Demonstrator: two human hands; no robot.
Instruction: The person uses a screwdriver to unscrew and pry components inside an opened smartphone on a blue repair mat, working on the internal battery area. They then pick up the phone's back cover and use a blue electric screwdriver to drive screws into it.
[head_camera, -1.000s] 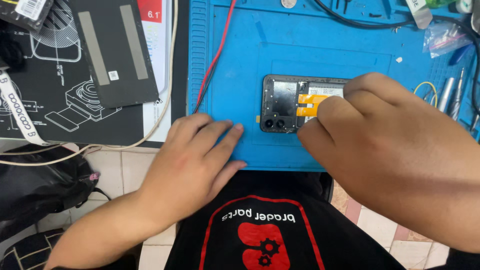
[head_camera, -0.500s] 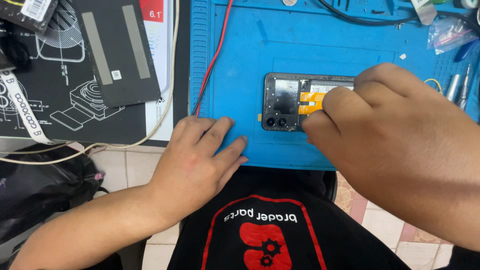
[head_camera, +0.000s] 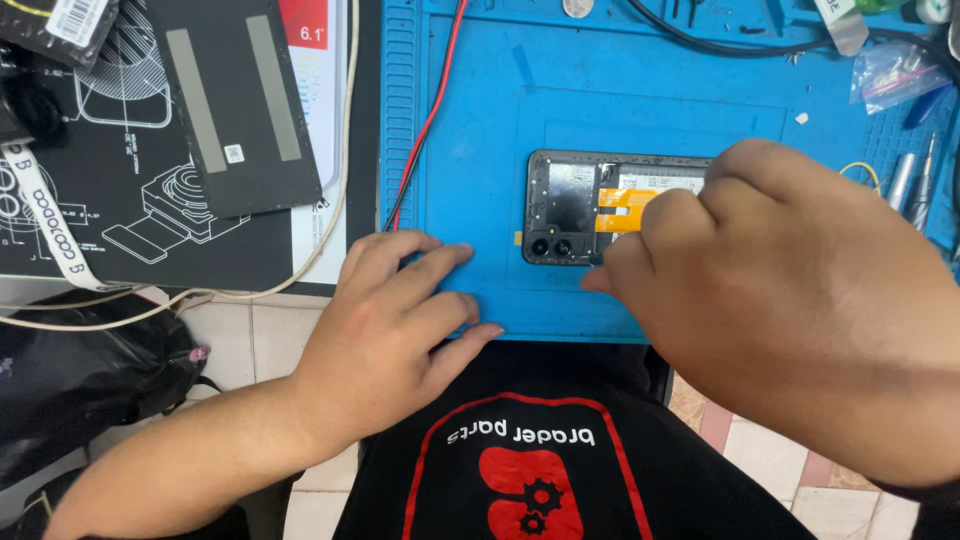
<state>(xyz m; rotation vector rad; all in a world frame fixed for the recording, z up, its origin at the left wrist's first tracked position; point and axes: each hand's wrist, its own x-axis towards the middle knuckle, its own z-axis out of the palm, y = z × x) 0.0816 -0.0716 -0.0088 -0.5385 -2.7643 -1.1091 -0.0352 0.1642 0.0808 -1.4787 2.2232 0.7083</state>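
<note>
An opened phone (head_camera: 575, 210) lies on its face on the blue work mat (head_camera: 500, 120), its back off, with camera lenses and an orange flex cable (head_camera: 625, 205) showing. My right hand (head_camera: 780, 290) covers the phone's right part, fingers curled, fingertips pressing on its lower edge near the flex cable; whether it grips anything is hidden. My left hand (head_camera: 400, 320) rests flat on the mat's near edge, to the left of the phone, fingers spread and holding nothing.
A black back panel (head_camera: 235, 100) with two grey strips lies on a dark printed mat at the left. A red wire (head_camera: 430, 110) and a white cable (head_camera: 340, 150) run along the blue mat's left side. Metal tools (head_camera: 915, 185) and a small plastic bag (head_camera: 890, 75) sit at the right.
The view has shifted slightly. My right hand has crept a little to the left over the phone. My left hand stays flat on the mat's edge.
</note>
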